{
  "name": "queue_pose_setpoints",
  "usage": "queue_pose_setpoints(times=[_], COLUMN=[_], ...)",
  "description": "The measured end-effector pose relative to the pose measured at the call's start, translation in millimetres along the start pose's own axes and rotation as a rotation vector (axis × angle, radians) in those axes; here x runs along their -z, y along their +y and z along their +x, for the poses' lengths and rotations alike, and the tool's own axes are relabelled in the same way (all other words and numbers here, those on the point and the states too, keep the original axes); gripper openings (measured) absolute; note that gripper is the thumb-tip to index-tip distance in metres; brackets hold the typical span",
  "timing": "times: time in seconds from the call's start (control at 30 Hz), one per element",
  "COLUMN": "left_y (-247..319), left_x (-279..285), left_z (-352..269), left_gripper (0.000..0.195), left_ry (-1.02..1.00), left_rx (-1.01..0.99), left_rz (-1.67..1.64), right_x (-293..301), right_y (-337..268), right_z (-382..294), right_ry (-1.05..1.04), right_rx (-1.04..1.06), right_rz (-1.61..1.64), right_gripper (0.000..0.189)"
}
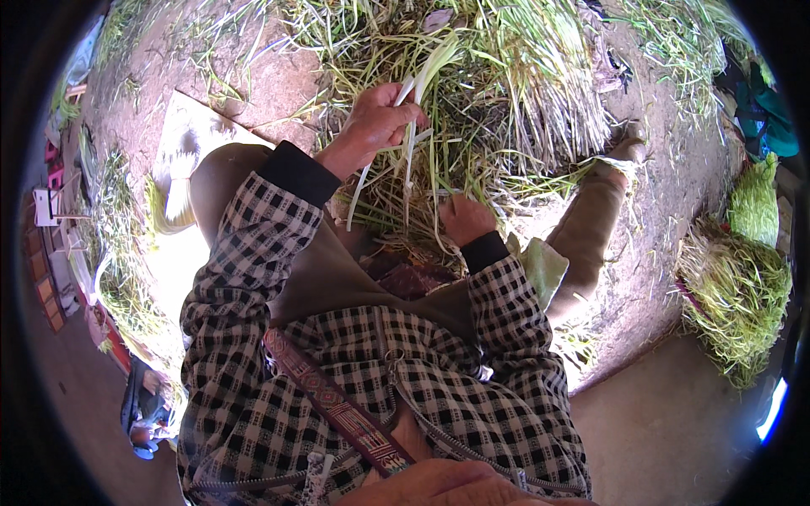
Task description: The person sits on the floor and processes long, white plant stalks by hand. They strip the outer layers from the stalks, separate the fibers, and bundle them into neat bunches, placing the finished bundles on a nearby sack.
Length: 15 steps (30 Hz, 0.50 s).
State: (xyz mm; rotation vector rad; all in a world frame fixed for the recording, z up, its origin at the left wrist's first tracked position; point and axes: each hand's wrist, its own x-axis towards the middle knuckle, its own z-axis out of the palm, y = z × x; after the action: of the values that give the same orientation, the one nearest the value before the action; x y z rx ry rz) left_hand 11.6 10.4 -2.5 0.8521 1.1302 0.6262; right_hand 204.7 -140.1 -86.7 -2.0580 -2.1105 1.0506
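My left hand (380, 120) is raised in front of me, its fingers closed on a few pale green plant strips (436, 60). The strips fan out above it, and white lower ends dangle beneath. Down and to the right, my right hand (467, 219) is curled beside thin hanging strands; whether it grips any of them is hidden. Under and beyond both hands lie loose green and straw-coloured stalks (405, 196). A thick sheaf of long stalks (557, 95) rests beyond my right hand.
A tied pale bundle (180, 190) lies on a white sheet (190, 117) by my left knee. My bare foot (623, 158) is beside the sheaf. Green bundles (734, 291) stand at the right, a dark green bag (766, 120) above them. More loose stalks (126, 272) lie at the left.
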Motion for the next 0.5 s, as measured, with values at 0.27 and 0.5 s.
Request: queue_pose_setpoints(times=[0.27, 0.5], left_y=[3, 2], left_x=[-5, -6], left_z=[-2, -4], left_gripper=[0.014, 0.013], left_ry=[-0.098, -0.049], left_rx=[0.018, 0.043], left_rz=[-0.087, -0.126], right_x=[56, 35], right_y=[-59, -65], right_z=[45, 48], right_ry=[0.15, -0.094], right_rx=[0.158, 0.043], right_rz=[1.176, 1.618], right_gripper=[0.032, 0.025])
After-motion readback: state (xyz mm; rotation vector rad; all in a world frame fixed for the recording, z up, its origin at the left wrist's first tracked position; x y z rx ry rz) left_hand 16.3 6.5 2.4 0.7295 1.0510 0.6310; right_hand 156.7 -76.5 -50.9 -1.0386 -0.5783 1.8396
